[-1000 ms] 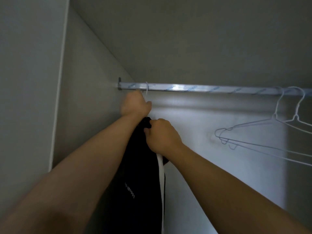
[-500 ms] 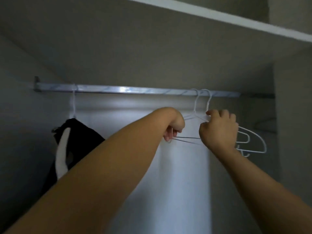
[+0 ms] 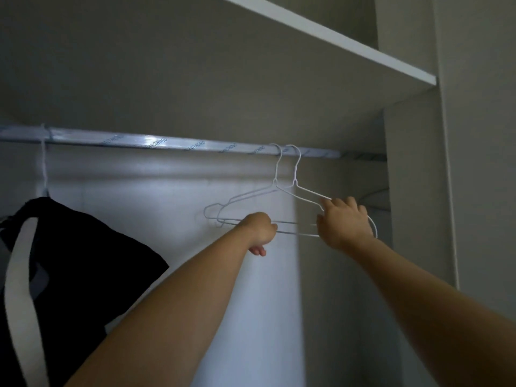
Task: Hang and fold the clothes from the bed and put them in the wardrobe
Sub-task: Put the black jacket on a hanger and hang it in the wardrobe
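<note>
White wire hangers (image 3: 295, 177): two bare ones hook side by side on the rail, toward 3 o'clock of our view, with their bottom bars almost overlapping.
Rail (image 3: 167, 142): metal, running from 9 o'clock to 3 o'clock beneath the shelf (image 3: 335, 40).
Left hand (image 3: 259, 229): our fingers curl round the bottom bars near their middle. We cannot tell whether they hold one wire or both.
Right hand (image 3: 344, 223): we have it clasped over the 3 o'clock end of the hangers, fingertips on the sloping shoulder wire.
Black garment (image 3: 83, 261): it is hung at 8 o'clock on its own hanger (image 3: 43, 169), white stripe (image 3: 19, 275) facing us, well apart from the bare pair.
Clothes on the bed: out of view, so we cannot say how many are left.
Step in hand: we judge we are taking one bare hanger down for the next piece.
Doing it well: we should first part the two wires so each hand has one hanger. Then we lift the chosen one straight toward 12 o'clock until its hook clears the rail. Only after that do we draw it back toward 6 o'clock, steadying the other on the rail.
Risk: the hooks sit close together and the wire is thin. A sideways pull could snag them, or drag both hangers off at once.
</note>
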A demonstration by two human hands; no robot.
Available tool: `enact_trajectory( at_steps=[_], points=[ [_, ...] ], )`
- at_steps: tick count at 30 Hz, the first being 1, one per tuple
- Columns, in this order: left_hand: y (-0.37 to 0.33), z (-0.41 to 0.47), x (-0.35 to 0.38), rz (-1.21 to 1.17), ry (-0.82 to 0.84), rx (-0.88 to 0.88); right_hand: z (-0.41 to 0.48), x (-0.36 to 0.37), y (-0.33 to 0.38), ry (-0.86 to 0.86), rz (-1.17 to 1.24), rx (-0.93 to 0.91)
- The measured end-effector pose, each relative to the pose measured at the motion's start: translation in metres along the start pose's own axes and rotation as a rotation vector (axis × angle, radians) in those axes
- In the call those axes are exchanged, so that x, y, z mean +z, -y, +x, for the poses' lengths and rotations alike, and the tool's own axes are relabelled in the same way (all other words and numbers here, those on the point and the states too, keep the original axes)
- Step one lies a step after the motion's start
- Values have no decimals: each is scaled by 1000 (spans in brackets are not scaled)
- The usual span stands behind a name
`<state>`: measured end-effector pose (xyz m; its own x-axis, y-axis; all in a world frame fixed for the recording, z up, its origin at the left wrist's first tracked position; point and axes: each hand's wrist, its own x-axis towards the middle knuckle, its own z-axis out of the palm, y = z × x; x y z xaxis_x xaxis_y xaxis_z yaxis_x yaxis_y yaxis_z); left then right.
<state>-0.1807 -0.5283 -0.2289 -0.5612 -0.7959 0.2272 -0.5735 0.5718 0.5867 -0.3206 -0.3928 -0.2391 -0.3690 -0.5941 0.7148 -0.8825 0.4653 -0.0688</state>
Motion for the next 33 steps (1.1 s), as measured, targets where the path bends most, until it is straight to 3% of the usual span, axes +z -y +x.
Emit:
enact_trajectory(
  at_steps=[5, 14, 20, 25, 33],
  points=[
    [31, 2, 5, 99, -29, 40, 2, 9, 3, 42, 4, 49],
    [49, -13, -33, -52, -107, 82, 19, 12, 21, 33, 14, 40],
    [45, -11, -32, -175, -155, 127, 31, 14, 29, -71, -42, 17],
    [29, -6, -30, -243, -211, 188, 37, 2, 34, -123, 78, -15],
    [-14, -26, -8, 140, -743, 512, 10, -25, 7, -310, 209, 52]
  ],
)
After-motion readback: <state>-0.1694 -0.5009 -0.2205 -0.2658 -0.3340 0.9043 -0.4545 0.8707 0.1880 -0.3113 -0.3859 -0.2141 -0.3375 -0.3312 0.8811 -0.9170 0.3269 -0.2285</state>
